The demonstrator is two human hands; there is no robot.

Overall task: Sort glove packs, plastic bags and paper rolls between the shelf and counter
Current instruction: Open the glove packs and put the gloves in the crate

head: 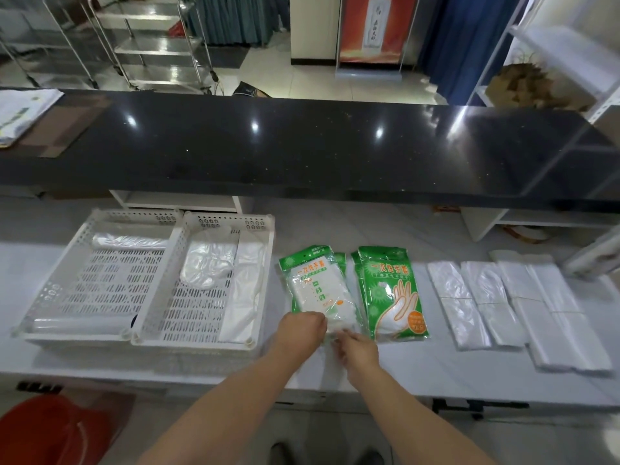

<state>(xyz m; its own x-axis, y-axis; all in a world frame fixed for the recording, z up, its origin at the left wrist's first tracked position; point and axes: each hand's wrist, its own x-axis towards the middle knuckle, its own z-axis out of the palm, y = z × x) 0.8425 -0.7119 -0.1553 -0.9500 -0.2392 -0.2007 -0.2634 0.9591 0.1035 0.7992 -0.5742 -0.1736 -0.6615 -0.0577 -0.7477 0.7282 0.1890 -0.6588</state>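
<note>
The left glove pack [313, 283] lies flat on the white table [419, 370], on top of at least one more of its kind whose green edge peeks out behind it. Its near end is where both hands meet. The left grip [300, 330] is curled narrow over the pack's bottom edge and appears to pinch the clear film there. The right grip [357, 349] touches the same edge at its corner, but its fingers are blurred, so whether it holds or only steadies cannot be told. Taking the slippery sleeve by its near edge with both hands probably peels it off the stack without dragging the pack underneath.

Just beside it sits the right glove pack [391, 293], printed side up, also stacked. To the right, folded plastic bags [483, 297] lie in neat rows, kept apart by kind. To the left, two white perforated baskets stand touching. The left basket [134, 214] holds clear rolls [80, 325], and the right basket [228, 219] holds loose bags [208, 260]. A black counter [302, 146] runs above and behind.
</note>
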